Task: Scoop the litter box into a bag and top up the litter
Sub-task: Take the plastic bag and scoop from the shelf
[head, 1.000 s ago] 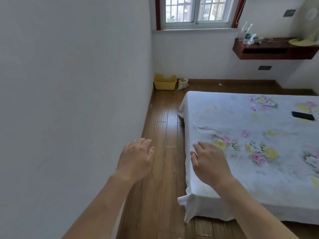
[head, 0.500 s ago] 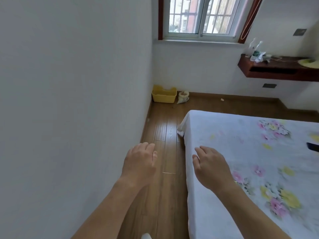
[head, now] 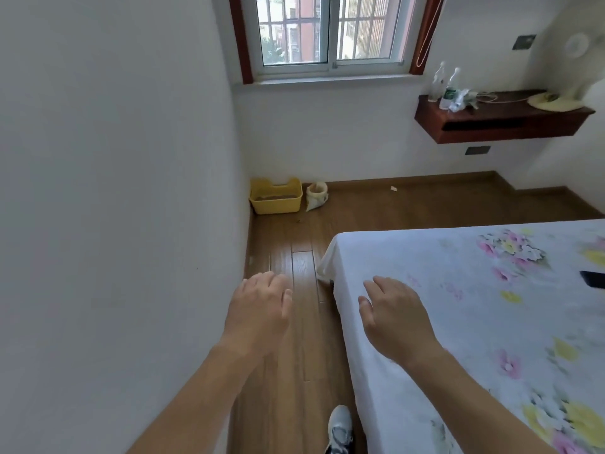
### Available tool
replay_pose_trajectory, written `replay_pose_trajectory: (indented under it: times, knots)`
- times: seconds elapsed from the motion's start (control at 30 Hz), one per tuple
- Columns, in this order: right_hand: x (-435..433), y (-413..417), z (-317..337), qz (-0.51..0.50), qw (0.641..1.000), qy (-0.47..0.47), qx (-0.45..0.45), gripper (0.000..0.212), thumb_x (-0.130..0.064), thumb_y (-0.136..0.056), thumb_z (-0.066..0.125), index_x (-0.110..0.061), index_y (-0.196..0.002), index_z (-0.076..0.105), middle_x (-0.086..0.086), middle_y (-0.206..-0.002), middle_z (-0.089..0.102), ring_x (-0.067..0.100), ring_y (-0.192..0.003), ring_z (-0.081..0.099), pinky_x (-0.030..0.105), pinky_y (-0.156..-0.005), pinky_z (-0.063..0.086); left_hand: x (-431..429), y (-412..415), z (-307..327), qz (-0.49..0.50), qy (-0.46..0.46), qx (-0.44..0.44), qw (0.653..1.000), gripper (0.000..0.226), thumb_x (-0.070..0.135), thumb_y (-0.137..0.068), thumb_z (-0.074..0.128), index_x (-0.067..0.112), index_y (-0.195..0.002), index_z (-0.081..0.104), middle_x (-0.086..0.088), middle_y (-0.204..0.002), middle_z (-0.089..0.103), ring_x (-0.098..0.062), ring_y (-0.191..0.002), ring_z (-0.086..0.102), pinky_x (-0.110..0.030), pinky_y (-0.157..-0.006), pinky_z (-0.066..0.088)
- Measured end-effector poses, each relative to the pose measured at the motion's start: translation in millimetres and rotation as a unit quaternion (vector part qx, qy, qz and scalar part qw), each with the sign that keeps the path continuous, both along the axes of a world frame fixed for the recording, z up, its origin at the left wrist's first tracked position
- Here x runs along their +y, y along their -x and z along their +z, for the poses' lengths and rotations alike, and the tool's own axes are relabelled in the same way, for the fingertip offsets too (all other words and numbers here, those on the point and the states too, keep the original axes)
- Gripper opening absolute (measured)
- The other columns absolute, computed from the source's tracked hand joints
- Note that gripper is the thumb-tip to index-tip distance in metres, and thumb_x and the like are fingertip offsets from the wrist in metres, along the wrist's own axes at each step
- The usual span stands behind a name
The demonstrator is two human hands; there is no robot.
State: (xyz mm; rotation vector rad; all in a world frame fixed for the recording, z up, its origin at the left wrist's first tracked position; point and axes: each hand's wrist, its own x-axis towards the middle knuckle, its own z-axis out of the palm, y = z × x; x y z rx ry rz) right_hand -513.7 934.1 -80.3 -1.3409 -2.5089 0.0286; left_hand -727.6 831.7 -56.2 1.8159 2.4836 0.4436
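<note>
Item, litter box (head: 276, 207): yellow tub on the wood floor (head: 294, 253), set tight into the far corner under the window (head: 330, 31), likely so two walls catch scatter and the walkway stays free; brownish litter shows inside. Item, small pale bag (head: 316, 196): stands just beside the tub's right end with its top rolled open, probably the litter supply, though its contents cannot be made out. No scoop in view. Item, bed (head: 458, 290) with flowered sheet: fills the right of the room, leaving a narrow lane along the left wall that leads to the box. Item, left hand (head: 258, 309): raised over the lane, palm down, fingers loosely spread and slightly bent, holding nothing. Item, right hand (head: 393, 316): level with it over the bed's near corner, palm down, fingers relaxed and apart, holding nothing; whether it brushes the sheet cannot be told. Both forearms reach forward, well apart from the box. Item, one white shoe (head: 340, 427) on the lane below. Judgement: approach stage, scooping not yet begun.
</note>
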Motion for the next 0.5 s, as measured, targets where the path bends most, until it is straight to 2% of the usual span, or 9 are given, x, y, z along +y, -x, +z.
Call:
replay_pose_trajectory:
  times: [0.17, 0.3, 0.5]
  knots:
    - [113, 42, -9, 0.003, 1.0, -0.013, 0.027, 0.025, -0.031, -0.089, 0.032, -0.018, -0.071, 0.042, -0.003, -0.072, 0.044, 0.021, -0.069, 0.044, 0.038, -0.066, 0.044, 108, 43, -7, 0.008, 0.024, 0.018, 1.0, 0.036, 0.034, -0.1, 0.031, 0.02, -0.118, 0.058, 0.003, -0.118, 0.061, -0.015, -0.112, 0.052, -0.032, -0.1, 0.038]
    - [196, 75, -1, 0.018, 0.999, -0.036, -0.003, 0.024, -0.029, -0.089, 0.037, -0.015, -0.078, 0.054, 0.0, -0.078, 0.053, 0.024, -0.073, 0.048, 0.039, -0.068, 0.044, 184, 74, 1, 0.021, 0.022, 0.022, 0.999, 0.043, 0.038, -0.096, 0.025, 0.02, -0.114, 0.06, 0.003, -0.115, 0.062, -0.017, -0.11, 0.054, -0.034, -0.098, 0.04]
    - [296, 132, 15, 0.033, 0.998, -0.035, -0.027, 0.031, -0.031, -0.091, 0.034, -0.015, -0.085, 0.059, 0.0, -0.084, 0.056, 0.024, -0.079, 0.052, 0.04, -0.072, 0.045, 279, 130, 13, 0.026, 0.013, 0.012, 1.0, 0.045, 0.038, -0.095, 0.025, 0.02, -0.117, 0.059, 0.003, -0.116, 0.062, -0.017, -0.11, 0.054, -0.034, -0.099, 0.04]
